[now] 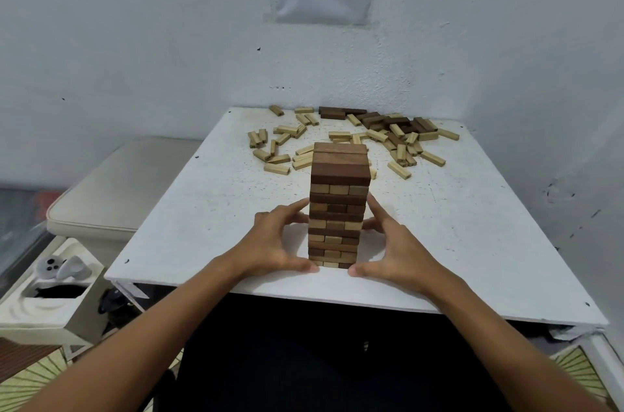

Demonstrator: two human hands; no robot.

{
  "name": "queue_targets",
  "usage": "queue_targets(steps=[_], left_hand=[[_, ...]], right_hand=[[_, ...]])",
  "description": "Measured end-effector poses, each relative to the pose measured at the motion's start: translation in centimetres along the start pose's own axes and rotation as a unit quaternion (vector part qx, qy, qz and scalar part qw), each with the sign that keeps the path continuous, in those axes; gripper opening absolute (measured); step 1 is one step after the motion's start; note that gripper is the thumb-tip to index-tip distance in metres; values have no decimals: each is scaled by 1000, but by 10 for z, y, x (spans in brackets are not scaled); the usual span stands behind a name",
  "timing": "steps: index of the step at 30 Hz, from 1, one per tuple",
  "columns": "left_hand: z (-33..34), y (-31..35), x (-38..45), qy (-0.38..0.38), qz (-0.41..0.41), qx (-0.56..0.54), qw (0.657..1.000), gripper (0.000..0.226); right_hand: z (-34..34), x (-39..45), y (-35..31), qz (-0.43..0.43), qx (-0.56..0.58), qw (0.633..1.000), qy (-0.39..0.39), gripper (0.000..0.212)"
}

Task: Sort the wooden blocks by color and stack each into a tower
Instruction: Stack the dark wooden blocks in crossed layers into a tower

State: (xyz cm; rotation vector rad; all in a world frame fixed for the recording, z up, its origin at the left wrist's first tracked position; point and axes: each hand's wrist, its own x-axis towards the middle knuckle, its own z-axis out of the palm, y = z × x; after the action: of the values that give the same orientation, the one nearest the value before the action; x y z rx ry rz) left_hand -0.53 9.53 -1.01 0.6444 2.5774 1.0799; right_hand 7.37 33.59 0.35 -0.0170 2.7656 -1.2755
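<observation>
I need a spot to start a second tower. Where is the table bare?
Bare patches lie left and right of the tower, outside the left hand and right hand, out to the table edges. The far end is crowded with loose light blocks and dark blocks.

A single wide-angle head camera is looking forward and down from close above the white table (472, 242), facing the wall (135, 40) beyond, with the view centring on the tower (337, 209) between both hands
</observation>
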Motion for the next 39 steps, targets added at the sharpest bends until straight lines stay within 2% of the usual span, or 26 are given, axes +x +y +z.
queue_targets(steps=[27,39], left_hand=[[5,-6,11,-6,3,-15,1000,117],[-2,-8,8,12,8,-22,1000,108]], right_hand=[[7,10,4,-8,2,1000,18,128],[12,17,0,-18,10,1000,12,125]])
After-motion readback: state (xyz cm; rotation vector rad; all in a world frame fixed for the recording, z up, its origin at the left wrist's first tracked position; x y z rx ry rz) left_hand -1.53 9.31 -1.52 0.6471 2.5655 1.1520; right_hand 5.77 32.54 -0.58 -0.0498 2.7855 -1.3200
